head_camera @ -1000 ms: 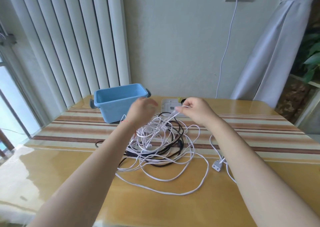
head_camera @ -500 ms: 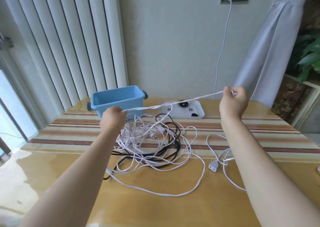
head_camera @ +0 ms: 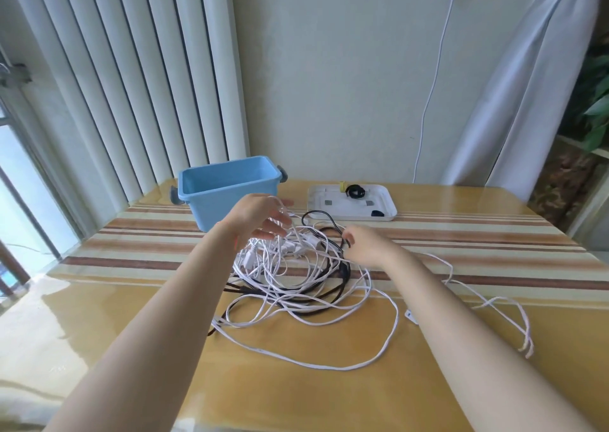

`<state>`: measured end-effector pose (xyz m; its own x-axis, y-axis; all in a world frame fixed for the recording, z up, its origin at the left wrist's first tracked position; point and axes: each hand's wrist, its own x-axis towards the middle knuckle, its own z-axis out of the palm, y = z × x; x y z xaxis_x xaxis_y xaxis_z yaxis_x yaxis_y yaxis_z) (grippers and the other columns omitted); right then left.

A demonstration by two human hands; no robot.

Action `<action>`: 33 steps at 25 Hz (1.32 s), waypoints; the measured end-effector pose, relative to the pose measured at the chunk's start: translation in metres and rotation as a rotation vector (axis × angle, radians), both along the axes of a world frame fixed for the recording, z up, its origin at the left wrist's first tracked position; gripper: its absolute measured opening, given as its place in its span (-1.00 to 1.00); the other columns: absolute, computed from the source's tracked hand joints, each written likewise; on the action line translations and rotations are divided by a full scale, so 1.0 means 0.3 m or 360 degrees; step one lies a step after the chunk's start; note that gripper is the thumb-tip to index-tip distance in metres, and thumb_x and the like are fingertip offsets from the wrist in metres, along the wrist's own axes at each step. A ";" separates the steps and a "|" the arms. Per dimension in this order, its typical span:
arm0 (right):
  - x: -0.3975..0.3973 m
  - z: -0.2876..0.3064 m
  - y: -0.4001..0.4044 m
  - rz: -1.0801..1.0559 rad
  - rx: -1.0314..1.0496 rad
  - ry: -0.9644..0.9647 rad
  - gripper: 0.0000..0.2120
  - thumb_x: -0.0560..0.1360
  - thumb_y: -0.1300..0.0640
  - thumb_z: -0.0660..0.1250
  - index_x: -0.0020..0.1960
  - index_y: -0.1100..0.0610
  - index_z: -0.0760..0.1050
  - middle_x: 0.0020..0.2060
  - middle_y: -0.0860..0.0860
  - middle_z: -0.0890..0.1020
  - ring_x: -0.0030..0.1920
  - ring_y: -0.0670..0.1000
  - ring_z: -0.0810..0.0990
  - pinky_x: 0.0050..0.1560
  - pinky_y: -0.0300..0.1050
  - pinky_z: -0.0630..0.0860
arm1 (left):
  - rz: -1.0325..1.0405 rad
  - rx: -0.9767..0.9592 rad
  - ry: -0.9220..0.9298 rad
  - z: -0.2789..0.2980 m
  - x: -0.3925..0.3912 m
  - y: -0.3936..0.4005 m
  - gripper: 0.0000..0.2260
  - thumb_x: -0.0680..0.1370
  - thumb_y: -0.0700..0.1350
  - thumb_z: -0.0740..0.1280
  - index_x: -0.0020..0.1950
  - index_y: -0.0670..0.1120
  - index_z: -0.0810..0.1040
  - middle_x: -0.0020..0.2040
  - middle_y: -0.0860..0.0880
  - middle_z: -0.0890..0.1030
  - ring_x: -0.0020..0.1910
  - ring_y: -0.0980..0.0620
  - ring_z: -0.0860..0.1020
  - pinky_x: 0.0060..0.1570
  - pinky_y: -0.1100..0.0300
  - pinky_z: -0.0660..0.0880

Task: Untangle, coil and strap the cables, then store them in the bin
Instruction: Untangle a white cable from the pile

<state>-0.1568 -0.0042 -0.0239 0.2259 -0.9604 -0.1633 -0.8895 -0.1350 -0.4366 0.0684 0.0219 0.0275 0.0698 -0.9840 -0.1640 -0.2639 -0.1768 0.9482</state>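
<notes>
A tangle of white and black cables (head_camera: 296,276) lies mid-table in front of the empty blue bin (head_camera: 211,197). My left hand (head_camera: 260,217) hovers over the tangle's far left side with its fingers spread, and a white strand is draped across them. At the tangle's right edge my right hand (head_camera: 365,243) has its fingers curled and pinches a white cable. A freed length of white cable (head_camera: 501,299) trails off to the right across the table.
A white tray (head_camera: 389,212) with black straps (head_camera: 355,191) and a small yellow item sits behind the tangle, right of the bin. A white plug (head_camera: 410,316) lies beside my right forearm. Another white cord (head_camera: 431,88) hangs from a wall socket.
My right hand, which had stretched a white cable up and to the right, has come back down to the tangle. The pulled length now lies on the table. My left hand's fingers have spread.
</notes>
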 end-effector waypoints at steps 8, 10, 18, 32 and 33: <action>0.063 -0.131 -0.027 0.0091 -0.0177 0.0104 -0.87 0.60 0.24 0.20 0.00 0.07 0.50 0.13 0.05 0.51 0.01 0.07 0.53 -0.04 -0.06 0.46 | 0.0412 -0.0033 0.0519 -0.060 0.094 -0.012 -0.71 0.49 -0.19 0.18 0.03 -0.25 0.64 -0.47 -0.05 0.47 -0.52 0.03 0.37 -0.43 0.28 0.34; 0.053 -0.089 -0.026 0.0054 -0.0233 0.0017 -0.85 0.62 0.22 0.19 -0.01 0.10 0.53 0.12 0.02 0.46 0.03 0.08 0.52 0.01 -0.04 0.46 | 0.0560 -0.0057 0.0077 -0.081 0.099 -0.036 -0.71 0.49 -0.14 0.23 0.14 -0.20 0.57 -0.21 -0.10 0.60 -0.33 -0.01 0.52 -0.29 0.20 0.46; 0.010 0.129 0.056 0.0081 -0.0125 -0.0889 -0.87 0.58 0.14 0.30 -0.08 0.12 0.60 -0.23 -0.05 0.63 -0.27 -0.17 0.54 -0.24 -0.27 0.40 | -0.0484 -0.0525 -0.0511 -0.033 -0.215 0.014 -0.74 0.53 0.09 0.33 0.15 0.01 0.62 -0.03 0.03 0.69 -0.05 0.09 0.62 0.15 0.05 0.54; -0.084 0.135 0.093 -0.0019 -0.0468 -0.0818 -0.77 0.64 0.13 0.20 -0.18 0.03 0.49 -0.34 -0.08 0.50 -0.34 -0.09 0.42 -0.27 -0.14 0.31 | -0.0530 -0.0585 -0.1166 0.017 -0.227 -0.005 -0.72 0.43 -0.01 0.44 0.14 0.13 0.60 0.18 0.04 0.62 0.19 0.05 0.56 0.28 0.09 0.44; -0.077 0.143 0.098 0.0011 -0.0448 -0.0836 -0.77 0.63 0.11 0.23 -0.21 0.02 0.48 -0.35 -0.10 0.50 -0.34 -0.11 0.42 -0.26 -0.15 0.32 | -0.0644 -0.0536 -0.0809 0.027 -0.261 0.015 -0.79 0.50 -0.09 0.40 0.12 0.05 0.61 0.10 -0.01 0.67 0.09 0.03 0.62 0.22 0.11 0.50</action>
<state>-0.1800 0.0253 0.0191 0.2140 -0.9487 0.2327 -0.5627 -0.3144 -0.7645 -0.0099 0.0265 0.0357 -0.3229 -0.9402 0.1081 -0.6687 0.3075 0.6770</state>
